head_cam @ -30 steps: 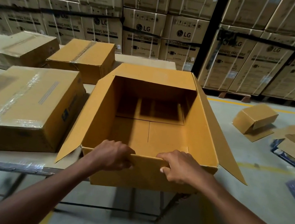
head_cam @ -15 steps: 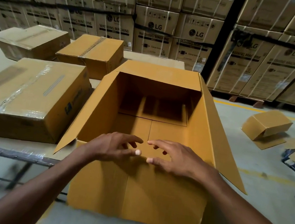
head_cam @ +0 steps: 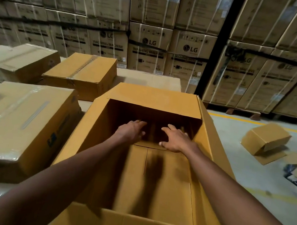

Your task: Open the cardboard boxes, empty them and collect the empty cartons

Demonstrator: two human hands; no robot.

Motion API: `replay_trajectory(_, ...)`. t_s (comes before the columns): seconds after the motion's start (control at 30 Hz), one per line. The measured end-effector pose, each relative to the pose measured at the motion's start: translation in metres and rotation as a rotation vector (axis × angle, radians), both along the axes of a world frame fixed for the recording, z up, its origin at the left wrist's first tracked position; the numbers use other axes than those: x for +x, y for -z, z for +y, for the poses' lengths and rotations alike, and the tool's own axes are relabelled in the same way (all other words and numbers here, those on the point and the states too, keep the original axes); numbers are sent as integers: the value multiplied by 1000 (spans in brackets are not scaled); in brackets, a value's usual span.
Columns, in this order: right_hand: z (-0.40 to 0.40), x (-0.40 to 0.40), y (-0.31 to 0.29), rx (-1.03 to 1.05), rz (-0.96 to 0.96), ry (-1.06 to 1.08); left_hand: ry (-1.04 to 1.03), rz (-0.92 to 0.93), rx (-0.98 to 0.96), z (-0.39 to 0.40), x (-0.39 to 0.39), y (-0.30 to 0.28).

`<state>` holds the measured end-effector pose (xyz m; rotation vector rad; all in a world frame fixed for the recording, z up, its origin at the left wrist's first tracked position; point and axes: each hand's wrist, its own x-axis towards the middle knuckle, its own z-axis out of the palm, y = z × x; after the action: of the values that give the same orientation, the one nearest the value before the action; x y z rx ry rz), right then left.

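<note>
Reaching into open box [head_cam: 153,179] at 6 o'clock — left hand [head_cam: 130,131] and right hand [head_cam: 175,140] extended side by side, fingers spread, nothing gripped; sealed boxes [head_cam: 18,122] stacked at 9 o'clock — table edge.

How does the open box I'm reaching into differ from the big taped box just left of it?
The open box has its top flaps folded out and both hands, left hand and right hand, inside; the taped box is closed, with nothing touching it. The open box's inner walls and floor show with nothing seen in it; the taped box's contents are hidden. The taped box carries clear tape and a blue mark on its side. Both are brown corrugated cartons.
</note>
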<state>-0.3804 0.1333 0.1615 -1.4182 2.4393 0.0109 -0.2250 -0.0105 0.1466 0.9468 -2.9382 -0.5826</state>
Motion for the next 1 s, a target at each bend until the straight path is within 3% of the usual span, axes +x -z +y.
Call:
replay_trajectory(0.2,-36,-33,6,-74,91,71,-63,-2,-74,-44,-25,-5)
replay_trajectory(0.4,-59,-56,-13,-316,318,88,-151,208,-192,-85,-38,-29)
replay_trajectory(0.7,-129,-111,-34,-392,296,108,-79,192,-203,-170,-82,-27)
replay_trajectory(1.0,-171,-146,-6,-274,205,122,-43,86,-212,-215,-114,-4)
